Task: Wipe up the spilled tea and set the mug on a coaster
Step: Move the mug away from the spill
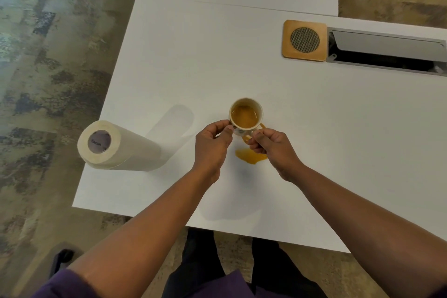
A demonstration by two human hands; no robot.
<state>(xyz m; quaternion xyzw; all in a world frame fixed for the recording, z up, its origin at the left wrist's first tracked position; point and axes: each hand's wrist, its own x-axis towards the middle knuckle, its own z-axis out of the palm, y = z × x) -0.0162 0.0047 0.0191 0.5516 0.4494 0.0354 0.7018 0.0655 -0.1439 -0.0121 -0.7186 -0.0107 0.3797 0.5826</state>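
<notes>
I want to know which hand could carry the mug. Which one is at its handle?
The right hand: it pinches the mug's handle at the near right side. The left hand only touches the wall opposite.

A matt white worktop (242,60) carries a wooden coaster (304,40) with woven mesh centre, a soft paper roll (125,150) and a glossy ceramic mug (245,116).

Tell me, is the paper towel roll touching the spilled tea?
Apart. The head view shows the paper towel roll lying left of the spilled tea, with bare white table and the left hand between them.
</notes>
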